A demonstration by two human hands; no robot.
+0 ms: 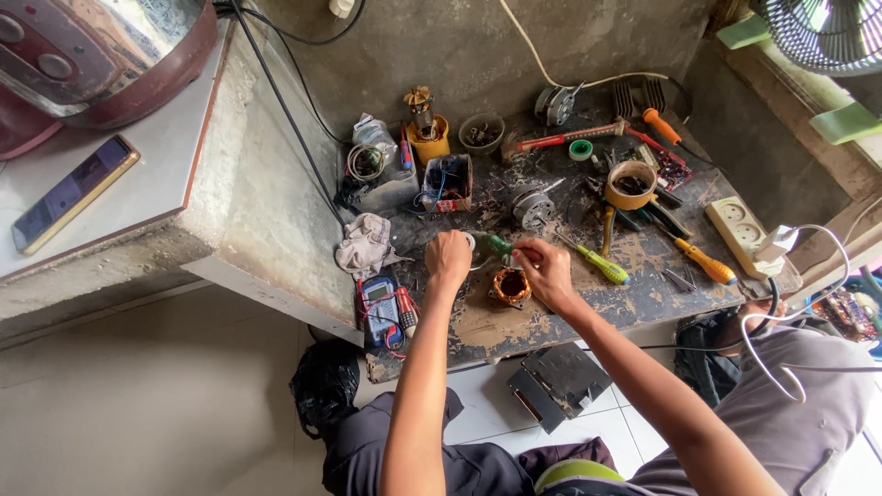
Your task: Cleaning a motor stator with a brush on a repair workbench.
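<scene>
Head view: my left hand (448, 257) is curled round a white tape roll (469, 241), my right hand (544, 271) pinches its loose end above the copper-wound stator (509, 287). Beyond, the green screwdriver (496, 244) could snag the tape, I judge.

Rough, scarred wooden bench (514, 321); glossy copper-wound stator (509, 287); crumpled cloth rag (363, 244).

Bare forearms, grey short-sleeved shirt (808, 395), dark grey trousers (459, 464) over bent knees.
</scene>
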